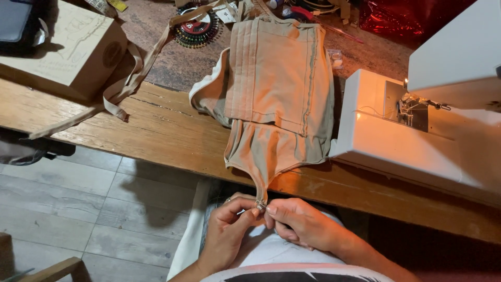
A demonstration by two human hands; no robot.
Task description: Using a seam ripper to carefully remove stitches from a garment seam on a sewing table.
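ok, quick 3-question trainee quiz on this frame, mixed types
1. True or false: the beige garment lies wholly on the wooden table.
2. Where do both hands meet? A) at the sewing machine B) at the garment's narrow bottom end C) at the cardboard box
3. Fill in: the beige strap trails from the garment towards the ____.

Key
1. False: its bottom end hangs past the table edge.
2. B: left hand and right hand pinch it together.
3. Cardboard box.
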